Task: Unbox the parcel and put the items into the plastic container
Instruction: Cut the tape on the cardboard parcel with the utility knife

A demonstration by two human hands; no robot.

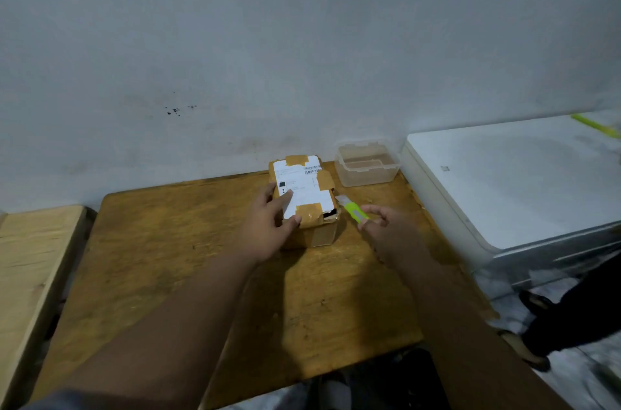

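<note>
Dim, cool indoor light; soft forearm shadows on table [168,241]; wide-angle edge bending; slight blur.

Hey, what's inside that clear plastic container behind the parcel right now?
The plastic container looks empty: only its clear walls and the table show through. The parcel is taped shut under the left hand, so its contents are hidden.

bare forearms, left hand [268,228], right hand [386,228], grey sleeve edge [50,401] btm-left
</note>
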